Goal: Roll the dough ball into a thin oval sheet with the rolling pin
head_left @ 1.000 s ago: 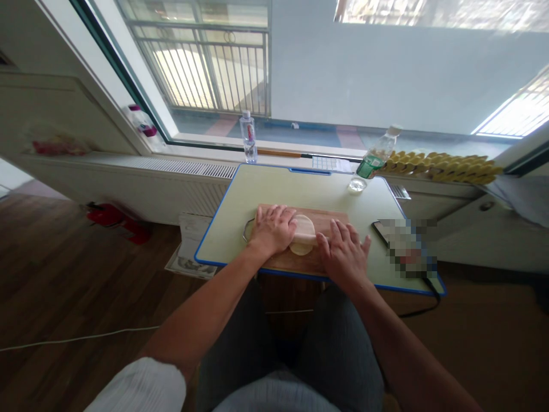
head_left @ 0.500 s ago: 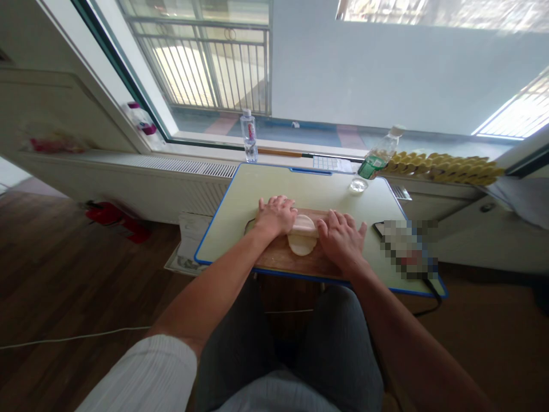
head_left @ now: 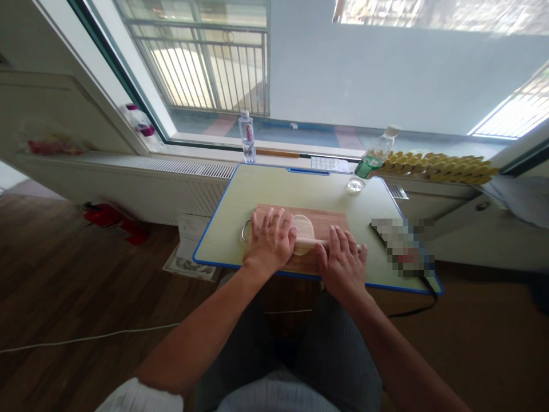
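A thin pale rolling pin (head_left: 307,242) lies crosswise over a flat round of dough (head_left: 303,226) on a wooden cutting board (head_left: 329,217). My left hand (head_left: 271,239) rests palm down over the pin's left end, its fingers stretched forward. On the pin's right end lies my right hand (head_left: 342,257), also palm down with fingers extended. Both hands press from above rather than wrap around the pin, and they cover its ends. The dough shows between them, mostly beyond the pin. A metal ring handle (head_left: 244,231) sticks out at the board's left side.
A small blue-edged table (head_left: 223,229) carries the board. Toward the back right stands a green-labelled bottle (head_left: 369,163); a blurred-out phone-like object (head_left: 403,249) lies at right. Another bottle (head_left: 247,137) stands by the window. A red fire extinguisher (head_left: 115,222) is on the floor at left.
Both hands have drawn the rolling pin toward my body, from the dough's middle to its near part. More of the board's far edge and the ring handle now show.
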The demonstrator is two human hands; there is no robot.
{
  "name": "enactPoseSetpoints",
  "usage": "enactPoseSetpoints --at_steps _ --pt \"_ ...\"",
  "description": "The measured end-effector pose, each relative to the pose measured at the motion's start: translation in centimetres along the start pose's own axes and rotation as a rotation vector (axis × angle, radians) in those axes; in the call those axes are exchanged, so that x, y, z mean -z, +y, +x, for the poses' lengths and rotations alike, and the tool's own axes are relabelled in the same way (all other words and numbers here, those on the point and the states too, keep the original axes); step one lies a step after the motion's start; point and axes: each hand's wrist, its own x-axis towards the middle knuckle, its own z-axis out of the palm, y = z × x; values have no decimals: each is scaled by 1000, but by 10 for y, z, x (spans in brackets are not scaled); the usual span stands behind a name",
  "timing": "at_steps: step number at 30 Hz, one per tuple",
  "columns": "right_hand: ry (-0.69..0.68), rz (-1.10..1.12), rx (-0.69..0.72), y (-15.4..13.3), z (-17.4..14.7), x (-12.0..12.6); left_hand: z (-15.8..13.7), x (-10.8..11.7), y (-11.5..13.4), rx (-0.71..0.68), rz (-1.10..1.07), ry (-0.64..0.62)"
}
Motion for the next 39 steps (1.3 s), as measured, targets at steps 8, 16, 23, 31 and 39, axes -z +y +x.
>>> enactPoseSetpoints --at_steps 8,16,23,31,39 --pt "-30 -12 -35 -1 26 -4 28 -9 -6 78 -44 -84" --pt "-53 -25 -32 -6 71 1 78 -16 -16 72 -68 -215" --pt "-96 -12 -57 -5 105 -1 108 -17 -19 76 -91 -274" --pt "-203 1 -53 0 131 -4 124 -20 -18 84 -77 -103" --pt "-260 35 -63 3 161 -9 148 -28 -23 74 -60 -95"
